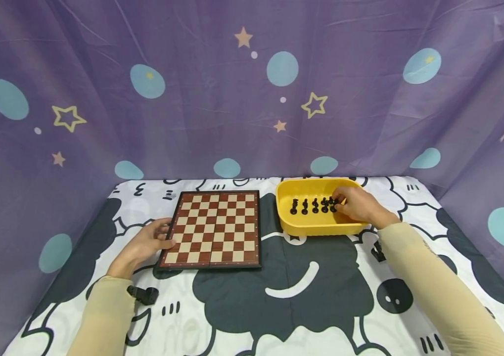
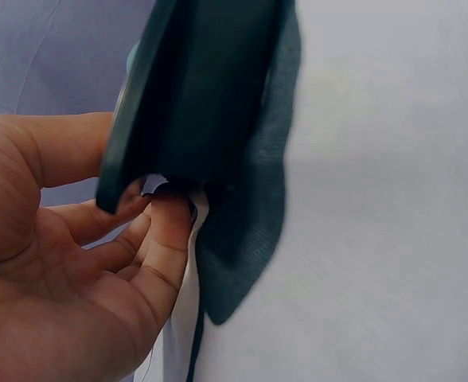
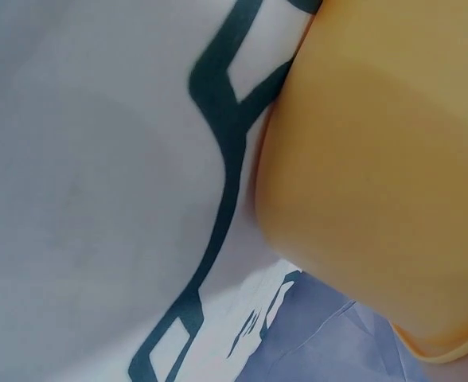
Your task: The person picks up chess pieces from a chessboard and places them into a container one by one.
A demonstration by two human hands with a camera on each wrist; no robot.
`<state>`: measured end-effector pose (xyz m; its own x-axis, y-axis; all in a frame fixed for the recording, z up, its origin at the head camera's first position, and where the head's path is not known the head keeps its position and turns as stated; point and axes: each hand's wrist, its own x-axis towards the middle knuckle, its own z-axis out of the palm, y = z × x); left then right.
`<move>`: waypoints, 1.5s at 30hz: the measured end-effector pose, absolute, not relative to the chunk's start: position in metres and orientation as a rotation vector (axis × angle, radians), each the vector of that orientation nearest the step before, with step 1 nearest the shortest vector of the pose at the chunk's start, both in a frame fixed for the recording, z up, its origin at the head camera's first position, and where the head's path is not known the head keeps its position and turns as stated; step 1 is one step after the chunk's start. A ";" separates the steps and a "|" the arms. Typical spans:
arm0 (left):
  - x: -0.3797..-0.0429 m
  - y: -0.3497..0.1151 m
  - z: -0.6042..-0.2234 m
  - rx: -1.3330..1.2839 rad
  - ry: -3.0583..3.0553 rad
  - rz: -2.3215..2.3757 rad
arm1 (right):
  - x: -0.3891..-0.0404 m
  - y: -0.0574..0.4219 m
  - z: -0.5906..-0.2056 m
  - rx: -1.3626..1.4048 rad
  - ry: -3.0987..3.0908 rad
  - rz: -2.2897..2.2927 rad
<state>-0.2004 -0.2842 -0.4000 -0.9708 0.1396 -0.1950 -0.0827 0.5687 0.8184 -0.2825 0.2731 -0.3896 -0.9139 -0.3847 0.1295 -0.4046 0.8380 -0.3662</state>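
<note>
My left hand holds the left edge of a brown-and-cream chessboard, thumb over the rim. In the left wrist view its fingers curl beneath the board's dark side. My right hand reaches over the right end of a yellow plastic tub. Its fingertips pinch a small black chess piece at the right end of a row of several black chess pieces standing in the tub. The right wrist view is filled mostly by the tub's outer wall, hiding the fingers.
A white-and-dark cartoon-print cloth covers the table under board and tub. Behind it hangs a purple curtain with stars and blue dots. Dark wrist devices show by both sleeves. The tub stands to the right of the board.
</note>
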 end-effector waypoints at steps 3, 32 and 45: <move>-0.201 -0.284 -0.400 0.051 2.559 1.363 | -0.281 0.274 -0.389 0.642 -2.964 0.596; -0.206 -0.282 -0.396 0.026 2.562 1.323 | -0.269 0.282 -0.375 0.602 -2.927 0.644; -0.199 -0.277 -0.383 -0.048 2.668 1.238 | -0.232 0.295 -0.362 0.596 -2.812 0.560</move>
